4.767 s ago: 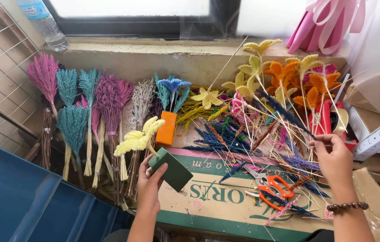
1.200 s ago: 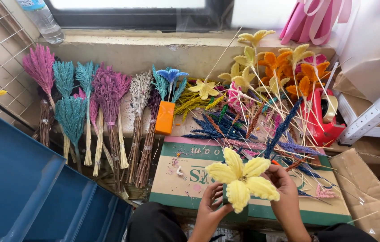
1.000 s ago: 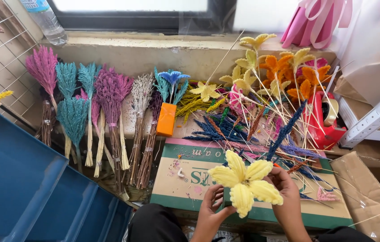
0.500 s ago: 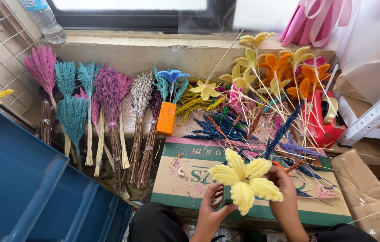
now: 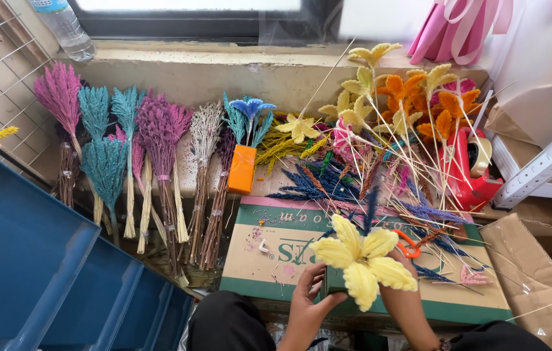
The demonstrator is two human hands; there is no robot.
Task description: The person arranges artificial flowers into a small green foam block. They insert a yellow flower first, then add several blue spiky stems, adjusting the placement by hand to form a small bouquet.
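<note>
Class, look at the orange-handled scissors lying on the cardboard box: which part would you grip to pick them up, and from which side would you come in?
Probably the orange handle loop, coming from above and the right. It is the only part of the scissors showing; the blades are hidden under the yellow flower and the right hand, with dried stems crossing beyond it.

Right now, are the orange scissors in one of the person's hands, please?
No, the orange scissors lie on the cardboard box behind the yellow flower.
</note>
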